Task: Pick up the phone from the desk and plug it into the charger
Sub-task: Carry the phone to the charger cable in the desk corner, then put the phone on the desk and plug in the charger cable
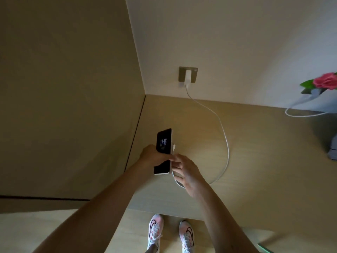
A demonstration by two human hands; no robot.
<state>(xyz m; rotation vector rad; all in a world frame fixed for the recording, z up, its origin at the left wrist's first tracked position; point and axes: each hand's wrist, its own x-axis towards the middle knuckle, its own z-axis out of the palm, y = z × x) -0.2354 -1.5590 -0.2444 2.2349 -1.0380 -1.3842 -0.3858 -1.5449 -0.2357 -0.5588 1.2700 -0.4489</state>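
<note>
My left hand (pixel 153 156) grips a black phone (pixel 163 143) above the wooden desk (pixel 255 152), its lit screen showing 17:16. My right hand (pixel 184 172) holds the white charger cable (pixel 225 136) near its free end. The cable's plug tip (pixel 174 147) sticks up beside the phone's right edge, apart from any port. From my hand the cable loops right and back up to a white charger block (pixel 187 80) plugged into a wall socket (pixel 188 74).
A tall wooden panel (pixel 73 88) closes off the desk's left side. At the far right stand a pink flower (pixel 325 81), a second white cable (pixel 306 114) and a grey object (pixel 332 148). My shoes (pixel 155 232) are on the floor below the desk's front edge.
</note>
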